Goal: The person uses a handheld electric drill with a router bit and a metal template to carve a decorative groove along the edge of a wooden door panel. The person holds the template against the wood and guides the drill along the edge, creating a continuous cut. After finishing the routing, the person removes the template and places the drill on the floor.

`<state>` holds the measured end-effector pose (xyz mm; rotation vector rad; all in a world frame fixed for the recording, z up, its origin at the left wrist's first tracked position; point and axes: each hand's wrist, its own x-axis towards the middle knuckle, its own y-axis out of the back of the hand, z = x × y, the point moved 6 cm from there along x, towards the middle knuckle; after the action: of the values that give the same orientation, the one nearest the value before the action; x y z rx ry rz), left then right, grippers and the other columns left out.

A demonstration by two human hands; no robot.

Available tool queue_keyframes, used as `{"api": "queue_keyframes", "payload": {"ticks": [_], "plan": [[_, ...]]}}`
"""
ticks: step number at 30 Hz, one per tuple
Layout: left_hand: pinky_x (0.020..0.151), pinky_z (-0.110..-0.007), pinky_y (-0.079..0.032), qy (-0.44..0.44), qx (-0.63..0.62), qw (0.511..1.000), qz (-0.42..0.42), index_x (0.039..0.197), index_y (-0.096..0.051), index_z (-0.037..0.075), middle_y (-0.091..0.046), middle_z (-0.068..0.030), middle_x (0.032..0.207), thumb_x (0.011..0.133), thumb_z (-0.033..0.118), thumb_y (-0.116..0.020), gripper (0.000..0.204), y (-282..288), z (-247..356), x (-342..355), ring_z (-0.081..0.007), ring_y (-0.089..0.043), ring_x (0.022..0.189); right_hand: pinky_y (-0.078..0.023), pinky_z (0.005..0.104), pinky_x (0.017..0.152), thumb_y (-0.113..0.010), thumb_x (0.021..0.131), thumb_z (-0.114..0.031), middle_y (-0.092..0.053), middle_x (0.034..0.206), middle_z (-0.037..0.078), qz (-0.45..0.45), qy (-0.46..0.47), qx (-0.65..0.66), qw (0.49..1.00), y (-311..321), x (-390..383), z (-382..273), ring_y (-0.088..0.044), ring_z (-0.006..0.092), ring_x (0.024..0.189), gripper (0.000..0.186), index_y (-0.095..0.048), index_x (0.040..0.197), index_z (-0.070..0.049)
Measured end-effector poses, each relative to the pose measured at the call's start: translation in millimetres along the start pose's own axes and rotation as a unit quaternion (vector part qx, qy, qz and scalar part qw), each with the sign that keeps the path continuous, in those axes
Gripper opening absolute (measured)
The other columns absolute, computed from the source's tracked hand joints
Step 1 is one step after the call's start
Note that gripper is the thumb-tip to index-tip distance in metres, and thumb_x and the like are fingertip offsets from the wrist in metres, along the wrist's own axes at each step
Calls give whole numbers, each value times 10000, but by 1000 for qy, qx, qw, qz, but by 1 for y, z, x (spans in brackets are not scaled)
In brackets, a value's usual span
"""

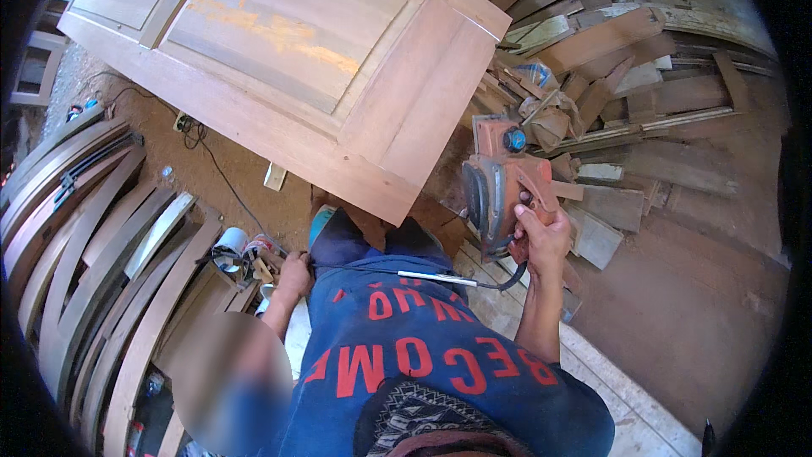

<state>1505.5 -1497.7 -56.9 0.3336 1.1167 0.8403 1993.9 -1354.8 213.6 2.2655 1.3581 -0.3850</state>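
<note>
My right hand (pixel 545 241) is closed round the rear handle of an orange electric hand planer (pixel 507 186) with a blue front knob. The planer is raised off the work, to the right of a wooden panel door (pixel 397 131). From the handle the black power cord (pixel 514 278) runs across my waist, with a white sleeve (pixel 436 278) on it. Low on the left, my left hand (pixel 294 275) has its fingers wrapped round this cord. The door lies flat in front of me, with orange-yellow filler patches (pixel 279 32) on its panel.
Curved wooden pieces (pixel 110 288) are stacked in rows on the left. A white can (pixel 229 250) stands near my left hand. Offcuts and boards (pixel 626 101) pile up on the right. The cord trails across the brown floor (pixel 254 195) past a small wood block (pixel 275 176).
</note>
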Motion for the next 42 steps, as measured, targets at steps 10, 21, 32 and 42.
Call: {"api": "queue_keyframes", "payload": {"ticks": [10,21,32,42], "plan": [[1258,-623,-249,-146,52,939,307,1549,-526,67,-446,-136,1664,1024,346,-627,604,102,245,42,-403,-327,1575,-456,262,536,-823,918,-133,-667,801,-13,-77,-11,-100,992,36,23,38,-570,72,595,282,-705,1150,-23],[1270,-688,-134,-56,41,941,330,1599,-464,81,-369,-130,1717,1039,430,-593,672,105,224,66,-412,-216,1625,-582,357,849,-838,887,-117,-786,997,96,-207,131,-225,943,-14,25,34,-737,170,928,260,-726,1082,14],[1131,-531,-454,84,-181,942,270,1359,-616,15,-645,-249,1385,964,146,-666,419,33,100,12,-436,-585,1327,-581,364,840,-804,881,-114,-763,949,153,-360,206,-318,853,-113,23,55,-751,222,893,264,-716,1097,10],[1160,-516,-472,-159,-124,979,26,1437,-606,15,-588,-279,1494,934,221,-627,544,-98,204,153,-430,-525,1427,-589,385,887,-777,900,-134,-781,1022,210,-416,292,-265,820,-308,39,6,-768,282,995,326,-721,1180,23]]}}
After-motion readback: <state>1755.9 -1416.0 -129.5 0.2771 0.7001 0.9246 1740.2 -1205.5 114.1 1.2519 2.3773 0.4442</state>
